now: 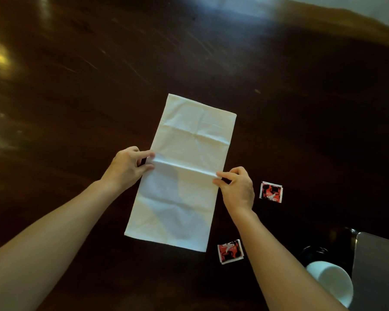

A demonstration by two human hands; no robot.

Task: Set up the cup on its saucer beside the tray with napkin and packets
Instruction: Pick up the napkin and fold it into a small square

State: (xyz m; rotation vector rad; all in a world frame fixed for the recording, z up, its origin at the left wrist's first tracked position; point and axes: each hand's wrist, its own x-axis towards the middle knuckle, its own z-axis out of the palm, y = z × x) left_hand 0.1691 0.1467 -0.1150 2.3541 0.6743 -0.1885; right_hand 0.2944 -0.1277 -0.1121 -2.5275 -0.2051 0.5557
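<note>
A long white napkin (184, 140) lies flat on the dark wooden table (76, 86). My left hand (127, 168) pinches its left edge at a raised crease across the middle. My right hand (236, 187) pinches the same crease at the right edge. One red-and-black packet (271, 192) lies right of my right hand. A second packet (231, 251) lies near the napkin's lower right corner. A white cup (330, 281) lies on its side at the lower right, beside a dark saucer (314, 253). A grey tray (377, 270) shows at the right edge.
The table's far edge (346, 21) curves across the upper right, with pale floor beyond it. Bright glare spots mark the polished wood at the left.
</note>
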